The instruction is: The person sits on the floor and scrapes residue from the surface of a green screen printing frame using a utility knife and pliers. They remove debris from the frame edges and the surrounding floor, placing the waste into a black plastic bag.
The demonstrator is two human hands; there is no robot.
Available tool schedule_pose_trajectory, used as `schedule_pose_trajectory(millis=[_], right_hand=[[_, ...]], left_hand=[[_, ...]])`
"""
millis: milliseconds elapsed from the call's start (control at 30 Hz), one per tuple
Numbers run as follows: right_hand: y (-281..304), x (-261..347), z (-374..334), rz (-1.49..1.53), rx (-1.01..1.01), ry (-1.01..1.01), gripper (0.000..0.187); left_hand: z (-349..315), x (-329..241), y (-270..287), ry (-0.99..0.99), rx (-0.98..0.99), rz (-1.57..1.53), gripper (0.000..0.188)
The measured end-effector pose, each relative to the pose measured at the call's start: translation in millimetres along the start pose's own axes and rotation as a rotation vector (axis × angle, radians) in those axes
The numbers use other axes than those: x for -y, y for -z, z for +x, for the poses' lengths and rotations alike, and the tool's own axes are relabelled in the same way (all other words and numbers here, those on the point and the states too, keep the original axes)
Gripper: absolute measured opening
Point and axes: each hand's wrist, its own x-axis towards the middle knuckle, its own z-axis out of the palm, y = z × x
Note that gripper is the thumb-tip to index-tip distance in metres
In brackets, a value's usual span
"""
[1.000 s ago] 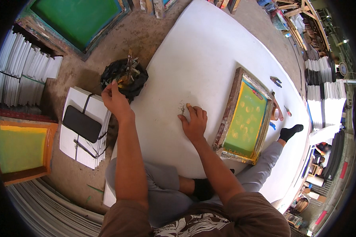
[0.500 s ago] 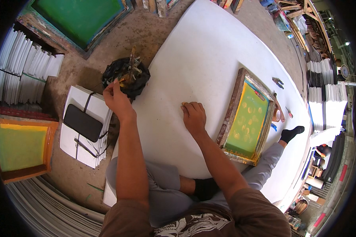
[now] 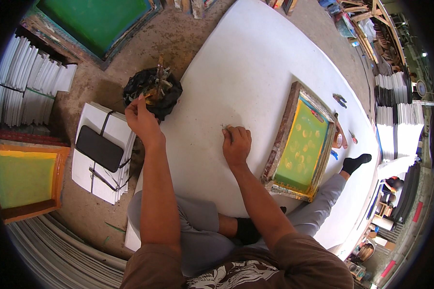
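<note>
My left hand (image 3: 143, 123) reaches to the near edge of a black plastic bag (image 3: 170, 103) full of scraps, standing on the floor beside the white board (image 3: 236, 62). Its thumb and index finger are drawn together in a pinch; anything between them is too small to make out. On the board rests my right hand (image 3: 237, 144), fingers curled and closed. Small dark bits (image 3: 223, 126) lie at its fingertips, and whatever it grips is hidden. To its right lies a wooden-framed screen (image 3: 301, 144) with yellow-green mesh and pale round marks.
Beyond the screen are pliers (image 3: 340, 100), a red-handled tool (image 3: 353, 137) and a tape roll (image 3: 339, 140). A black phone (image 3: 100, 148) sits on bundled white sheets (image 3: 84, 171) at left. More framed screens, one green (image 3: 91, 24) and one yellow-green (image 3: 24, 178), stand around.
My right hand has shifted slightly; a yellowish bit seen at its fingertips before no longer shows, and small dark bits do. My left hand stays at the bag, almost unmoved.
</note>
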Motion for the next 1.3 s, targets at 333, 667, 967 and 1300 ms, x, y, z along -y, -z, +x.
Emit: schedule_pose_trajectory(millis=[333, 667, 967, 1300], right_hand=[[-2.4, 10.7, 3.1, -0.246, -0.017, 0.084, 0.011], [17.5, 1.5, 23.2, 0.172, 0.152, -0.26, 0.01], [-9.8, 88.2, 94.2, 0.585, 0.309, -0.187, 0.017], [-68.5, 193.8, 144.0, 0.433, 0.383, 0.044, 0.016]], left_hand=[[6.6, 9.8, 1.0, -0.045, -0.06, -0.062, 0.025], [-22.3, 21.9, -8.3, -0.042, -0.187, -0.039, 0.049], [-32.3, 20.5, -14.2, 0.234, -0.259, -0.1, 0.053], [-24.7, 22.3, -10.0, 0.267, -0.208, -0.264, 0.044]])
